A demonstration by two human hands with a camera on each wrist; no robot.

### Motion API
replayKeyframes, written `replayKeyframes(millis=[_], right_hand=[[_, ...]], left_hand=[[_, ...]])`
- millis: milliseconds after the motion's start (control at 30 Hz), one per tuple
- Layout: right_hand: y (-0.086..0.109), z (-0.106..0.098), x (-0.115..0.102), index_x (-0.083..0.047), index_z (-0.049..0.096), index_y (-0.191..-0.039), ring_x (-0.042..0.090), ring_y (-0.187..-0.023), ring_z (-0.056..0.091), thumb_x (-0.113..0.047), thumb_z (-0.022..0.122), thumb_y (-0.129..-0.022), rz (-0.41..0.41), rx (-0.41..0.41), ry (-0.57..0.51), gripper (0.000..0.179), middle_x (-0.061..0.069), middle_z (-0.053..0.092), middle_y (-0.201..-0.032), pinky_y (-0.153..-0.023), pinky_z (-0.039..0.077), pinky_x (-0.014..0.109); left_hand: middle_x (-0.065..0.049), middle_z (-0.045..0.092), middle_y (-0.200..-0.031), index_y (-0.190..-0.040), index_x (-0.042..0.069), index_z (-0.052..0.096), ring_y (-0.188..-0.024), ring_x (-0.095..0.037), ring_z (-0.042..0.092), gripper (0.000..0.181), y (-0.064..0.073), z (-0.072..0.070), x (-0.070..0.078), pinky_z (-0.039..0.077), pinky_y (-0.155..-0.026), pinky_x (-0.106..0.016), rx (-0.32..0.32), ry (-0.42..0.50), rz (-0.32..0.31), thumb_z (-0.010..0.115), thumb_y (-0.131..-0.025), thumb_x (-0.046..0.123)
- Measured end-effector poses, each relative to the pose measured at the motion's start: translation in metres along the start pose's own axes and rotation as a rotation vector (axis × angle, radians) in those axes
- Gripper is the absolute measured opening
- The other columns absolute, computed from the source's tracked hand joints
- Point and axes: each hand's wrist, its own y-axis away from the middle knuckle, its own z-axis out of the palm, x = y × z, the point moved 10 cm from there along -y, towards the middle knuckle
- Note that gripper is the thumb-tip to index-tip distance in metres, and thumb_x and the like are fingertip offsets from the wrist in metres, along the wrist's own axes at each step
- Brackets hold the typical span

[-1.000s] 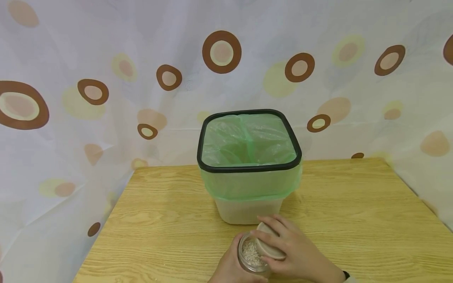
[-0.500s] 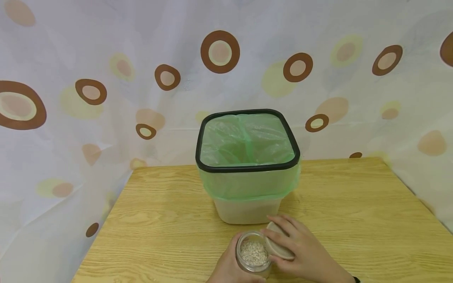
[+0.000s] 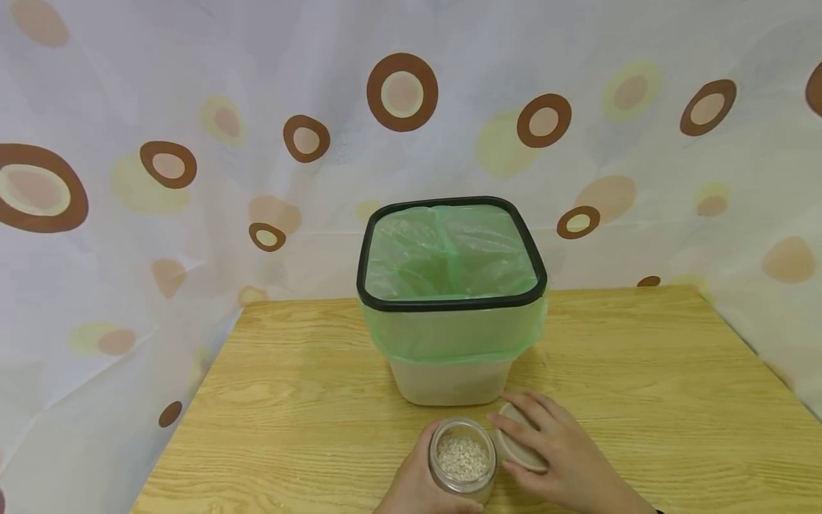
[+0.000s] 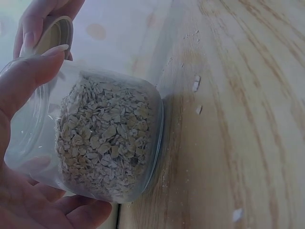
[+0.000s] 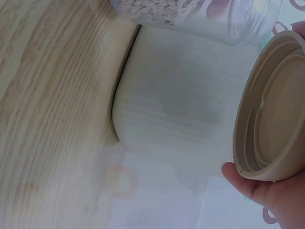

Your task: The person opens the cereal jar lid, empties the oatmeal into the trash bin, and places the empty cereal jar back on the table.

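In front of the lined bin [image 3: 452,383], the left hand [image 3: 419,483] grips the oat jar [image 3: 464,486], probably to steady it, while the right hand [image 3: 565,457] holds the lid [image 5: 282,112] off it, toward the bin's right corner.

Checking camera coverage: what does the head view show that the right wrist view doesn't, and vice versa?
Head only: the bin's black rim and the green bag lining its inside.
Right wrist only: the hollow, ridged underside of the lid.
Both: the jar with oats in it, the right hand holding the lid, the bin's pale wall, and the table.
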Motion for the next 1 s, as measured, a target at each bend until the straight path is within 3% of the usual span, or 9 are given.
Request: replayKeyframes(millis=[367, 767, 1000], right_hand=[[0.0035, -0.0004, 0.002, -0.022, 0.063, -0.128, 0.027, -0.105, 0.057, -0.049, 0.064, -0.091, -0.023, 0.022, -0.008, 0.046, 0.008, 0.057, -0.13, -0.074, 0.052, 0.05], [0.0072, 0.0012, 0.0052, -0.022, 0.064, -0.127, 0.026, -0.103, 0.057, -0.055, 0.048, -0.096, -0.007, 0.02, 0.01, 0.047, 0.007, 0.057, -0.129, -0.072, 0.052, 0.047], [0.0091, 0.0023, 0.0066, -0.023, 0.064, -0.126, 0.025, -0.103, 0.056, -0.052, 0.055, -0.094, 0.0, 0.006, 0.008, 0.045, 0.007, 0.057, -0.129, -0.07, 0.052, 0.045]], left_hand=[[-0.003, 0.052, -0.133, -0.144, 0.011, 0.035, -0.12, -0.031, 0.052, 0.099, 0.0012, -0.0004, 0.0017, 0.039, -0.099, -0.052, 0.013, -0.026, 0.003, 0.092, -0.064, 0.022], [-0.003, 0.051, -0.134, -0.144, 0.012, 0.035, -0.122, -0.031, 0.051, 0.099, 0.0026, -0.0023, -0.0018, 0.038, -0.1, -0.057, 0.013, 0.027, -0.013, 0.092, -0.064, 0.02], [-0.002, 0.052, -0.133, -0.144, 0.012, 0.036, -0.121, -0.028, 0.051, 0.099, 0.0021, -0.004, -0.0031, 0.038, -0.1, -0.051, 0.02, 0.025, -0.017, 0.093, -0.064, 0.022]])
